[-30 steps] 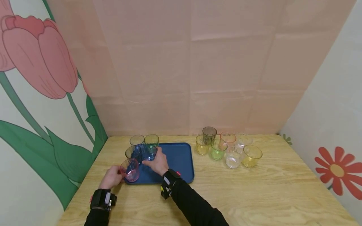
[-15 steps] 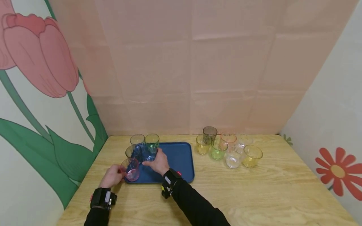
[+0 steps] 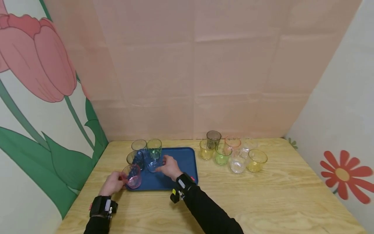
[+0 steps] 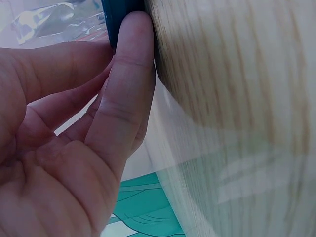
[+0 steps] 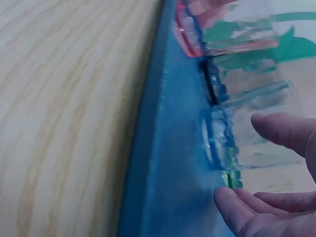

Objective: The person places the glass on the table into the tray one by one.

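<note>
A blue tray lies on the table. On its left part stand a pink glass, a dark blue glass, a light blue glass, a green glass and another blue-looking glass behind. My left hand pinches the tray's front left corner beside the pink glass; in the left wrist view, finger and thumb meet at its rim. My right hand hovers over the tray just right of the light blue glass, thumb and fingers spread around air.
Right of the tray stands a group of glasses: a grey one, a yellow one, a light green one, a clear one, an orange-rimmed one and a wider yellow one. A pink sheet hangs behind.
My right hand has let go of the light blue glass and drawn a little to the right. The left hand stays at the tray corner. The head view has shifted slightly.
</note>
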`<state>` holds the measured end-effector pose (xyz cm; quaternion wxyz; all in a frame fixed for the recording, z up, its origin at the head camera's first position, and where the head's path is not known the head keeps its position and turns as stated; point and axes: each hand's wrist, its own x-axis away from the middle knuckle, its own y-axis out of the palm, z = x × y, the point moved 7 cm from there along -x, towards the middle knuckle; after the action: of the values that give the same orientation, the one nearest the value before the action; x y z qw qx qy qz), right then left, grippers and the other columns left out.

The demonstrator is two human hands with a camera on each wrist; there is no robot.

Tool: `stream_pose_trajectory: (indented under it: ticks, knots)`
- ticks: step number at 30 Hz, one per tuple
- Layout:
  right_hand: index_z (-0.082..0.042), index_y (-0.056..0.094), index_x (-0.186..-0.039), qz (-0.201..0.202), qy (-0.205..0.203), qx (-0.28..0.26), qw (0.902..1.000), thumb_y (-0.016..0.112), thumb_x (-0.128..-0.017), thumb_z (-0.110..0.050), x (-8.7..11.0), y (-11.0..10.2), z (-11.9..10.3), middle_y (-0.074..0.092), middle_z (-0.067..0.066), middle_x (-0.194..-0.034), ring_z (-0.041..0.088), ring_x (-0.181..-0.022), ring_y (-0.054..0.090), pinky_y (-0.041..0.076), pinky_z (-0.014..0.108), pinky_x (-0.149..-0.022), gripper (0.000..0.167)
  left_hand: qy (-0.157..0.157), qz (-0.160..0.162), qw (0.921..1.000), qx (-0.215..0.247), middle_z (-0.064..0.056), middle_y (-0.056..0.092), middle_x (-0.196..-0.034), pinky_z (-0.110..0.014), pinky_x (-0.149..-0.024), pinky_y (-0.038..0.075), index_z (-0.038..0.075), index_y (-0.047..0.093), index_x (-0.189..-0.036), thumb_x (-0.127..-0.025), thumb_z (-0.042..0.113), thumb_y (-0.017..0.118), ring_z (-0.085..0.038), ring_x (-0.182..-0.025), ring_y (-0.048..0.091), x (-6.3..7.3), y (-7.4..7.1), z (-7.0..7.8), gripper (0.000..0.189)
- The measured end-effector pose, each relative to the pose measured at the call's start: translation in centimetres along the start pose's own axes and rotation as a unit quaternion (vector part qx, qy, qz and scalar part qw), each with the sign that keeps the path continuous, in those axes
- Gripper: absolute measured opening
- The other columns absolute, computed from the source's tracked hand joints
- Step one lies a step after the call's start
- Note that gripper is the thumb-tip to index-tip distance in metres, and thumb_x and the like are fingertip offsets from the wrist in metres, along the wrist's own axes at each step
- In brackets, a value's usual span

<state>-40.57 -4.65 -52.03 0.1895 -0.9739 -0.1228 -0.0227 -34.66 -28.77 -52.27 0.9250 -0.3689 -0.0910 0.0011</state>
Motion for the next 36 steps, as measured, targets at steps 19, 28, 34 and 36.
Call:
stream_pose_trajectory:
  ticks: [19, 28, 34, 36]
  knots:
    - [-0.002, 0.037, -0.154, -0.001, -0.034, -0.052, 0.9981, 0.072, -0.093, -0.008, 2.5, -5.7, 1.0, 0.048, 0.021, -0.149, 0.037, -0.136, 0.048, 0.046, 0.043, -0.104, 0.07, -0.008, 0.003, 1.0, -0.001, -0.012, 0.061, -0.088, -0.033, -0.066, 0.053, -0.005, 0.064, -0.1, -0.093, -0.006, 0.06, -0.023, -0.077, 0.058, 0.2, 0.0, -0.1, 0.008]
    - [-0.004, 0.048, -0.148, 0.011, -0.082, -0.034, 0.996, 0.071, -0.095, -0.013, 3.4, -6.8, 0.2, 0.055, 0.021, -0.143, 0.035, -0.131, 0.054, 0.05, 0.04, -0.1, 0.058, -0.023, 0.0, 0.9997, 0.0, -0.013, 0.061, -0.09, -0.033, -0.065, 0.052, -0.005, 0.065, -0.102, -0.094, -0.005, 0.06, -0.024, -0.079, 0.058, -0.1, 0.1, -0.4, 0.01]
    - [0.002, 0.058, -0.138, 0.037, -0.13, -0.033, 0.9903, 0.072, -0.094, -0.009, 4.2, -8.2, 0.1, 0.064, 0.021, -0.131, 0.037, -0.121, 0.061, 0.052, 0.045, -0.098, 0.047, -0.02, 0.0, 0.9998, -0.004, -0.013, 0.061, -0.09, -0.033, -0.065, 0.052, -0.006, 0.065, -0.103, -0.094, -0.005, 0.06, -0.024, -0.078, 0.059, -0.3, 0.1, -0.3, 0.01]
    - [0.001, 0.061, -0.135, 0.049, -0.134, -0.035, 0.9892, 0.072, -0.094, -0.009, 4.5, -8.9, 0.4, 0.066, 0.019, -0.128, 0.035, -0.118, 0.063, 0.052, 0.046, -0.099, 0.044, -0.019, -0.002, 0.9998, -0.003, -0.013, 0.061, -0.09, -0.033, -0.066, 0.053, -0.006, 0.065, -0.103, -0.094, -0.006, 0.06, -0.024, -0.078, 0.059, -0.3, 0.1, -0.3, 0.01]
